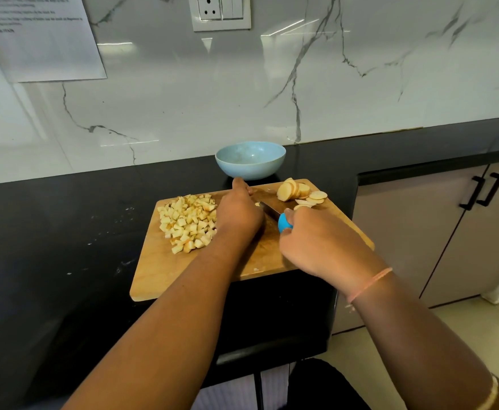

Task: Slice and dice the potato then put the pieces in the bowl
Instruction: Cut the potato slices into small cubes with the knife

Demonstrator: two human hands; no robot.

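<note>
Your right hand [316, 241] is gripping the blue-handled steel knife [275, 216], left hand [239, 211] curling over hidden potato; round pale slices [300, 193] are lying upper right, nearer the right hand.

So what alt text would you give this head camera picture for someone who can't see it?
A person's right hand holds a blue-handled knife on a wooden cutting board while the left hand steadies something hidden beneath it. Diced potato lies at left, potato slices at right, and an empty blue bowl stands behind on the black counter.

cutting board [159, 261]: wood, matt. countertop [64, 232]: black, polished. wall [183, 99]: glossy marble finish; bowl [250, 160] smooth.
</note>
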